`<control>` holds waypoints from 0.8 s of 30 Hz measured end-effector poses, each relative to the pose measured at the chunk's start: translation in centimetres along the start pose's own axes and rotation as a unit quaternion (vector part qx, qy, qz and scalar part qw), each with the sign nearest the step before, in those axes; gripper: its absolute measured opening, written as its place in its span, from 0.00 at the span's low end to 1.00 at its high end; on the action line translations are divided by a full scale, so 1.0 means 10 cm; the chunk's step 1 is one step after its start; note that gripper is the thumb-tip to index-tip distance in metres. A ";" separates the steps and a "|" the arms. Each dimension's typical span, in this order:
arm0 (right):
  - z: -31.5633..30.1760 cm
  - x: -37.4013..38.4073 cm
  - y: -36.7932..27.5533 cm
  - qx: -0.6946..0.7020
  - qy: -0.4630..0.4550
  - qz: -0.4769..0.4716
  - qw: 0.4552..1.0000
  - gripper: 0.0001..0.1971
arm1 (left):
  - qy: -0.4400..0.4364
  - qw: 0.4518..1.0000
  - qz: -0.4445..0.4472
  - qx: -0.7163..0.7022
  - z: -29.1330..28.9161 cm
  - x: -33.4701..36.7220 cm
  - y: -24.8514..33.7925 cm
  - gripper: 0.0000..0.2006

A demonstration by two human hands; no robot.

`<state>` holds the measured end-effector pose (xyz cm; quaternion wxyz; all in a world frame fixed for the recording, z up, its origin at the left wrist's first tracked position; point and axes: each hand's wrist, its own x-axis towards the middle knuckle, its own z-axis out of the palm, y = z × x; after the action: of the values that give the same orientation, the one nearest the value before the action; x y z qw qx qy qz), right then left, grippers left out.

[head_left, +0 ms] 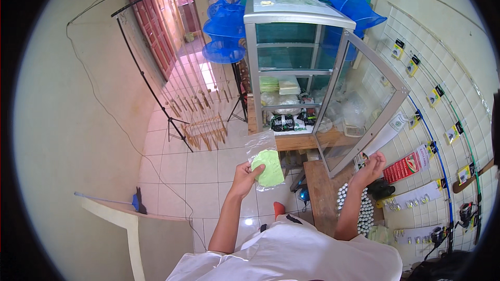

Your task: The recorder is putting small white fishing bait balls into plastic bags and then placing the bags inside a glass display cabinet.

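Observation:
My left hand (pixel 242 179) is closed on a clear plastic bag (pixel 260 143) with a flat, light green mass (pixel 271 169) in it, the thumb pressing on its front. My right hand (pixel 367 169) is raised beside the lower edge of a swung-out glass door (pixel 379 61). Its fingers are loosely bent and a little apart, with nothing visible in them; whether it touches the door frame I cannot tell. The door belongs to a metal-framed glass cabinet (pixel 299 19) ahead of me. Inside, green and white packs (pixel 278 84) and bagged goods lie on the lower shelves.
The cabinet stands on a wooden table (pixel 297 141); a wooden bench (pixel 320 190) holds many small round white-topped items (pixel 359 208). Wire grid with fishing rods (pixel 442 177) lines the right wall. Blue net cages (pixel 224 28) hang left of the cabinet, near a black stand (pixel 172 117) with wooden-handled sticks.

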<state>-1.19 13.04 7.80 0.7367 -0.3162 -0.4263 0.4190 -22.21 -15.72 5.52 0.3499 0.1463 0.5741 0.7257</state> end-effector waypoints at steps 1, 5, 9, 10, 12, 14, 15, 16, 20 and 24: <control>0.04 -0.10 -0.05 0.001 -0.005 0.001 1.000 0.09 | -0.006 1.000 0.007 -0.014 -0.01 -0.02 -0.02 0.09; 0.43 -0.79 -0.48 -0.009 -0.364 0.200 0.909 0.08 | -0.013 1.000 0.007 -0.015 -0.02 -0.13 0.03 0.10; 0.73 -1.19 -0.39 -0.020 -0.629 0.244 0.738 0.14 | -0.035 0.999 0.016 -0.012 -0.04 -0.17 0.04 0.11; 0.78 -1.24 -0.36 -0.020 -0.631 0.244 0.736 0.14 | -0.043 0.999 0.017 0.009 -0.04 -0.18 0.05 0.11; 0.88 -1.30 -0.27 0.003 -0.660 0.298 0.690 0.16 | -0.050 0.999 0.013 0.012 -0.02 -0.16 0.07 0.12; 0.97 -1.34 -0.19 0.004 -0.649 0.302 0.698 0.16 | -0.058 0.998 0.007 0.019 0.00 -0.15 0.12 0.12; 1.02 -1.34 -0.14 0.004 -0.639 0.305 0.706 0.17 | -0.058 0.998 0.018 0.014 0.03 -0.14 0.15 0.13; 1.07 -1.34 -0.11 0.006 -0.638 0.306 0.707 0.17 | -0.057 0.998 0.030 0.009 0.04 -0.13 0.18 0.14; 1.24 -1.22 0.17 0.044 -0.575 0.350 0.739 0.17 | -0.064 0.996 0.034 0.051 -0.07 0.12 0.12 0.14; 1.50 -1.01 0.43 0.045 -0.527 0.341 0.777 0.17 | -0.078 0.995 -0.018 0.057 0.00 0.50 0.14 0.13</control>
<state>-18.98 7.65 7.11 0.2193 -0.1376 -0.5928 0.7626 -26.20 -12.47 5.91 0.3975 0.2121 0.5882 0.6716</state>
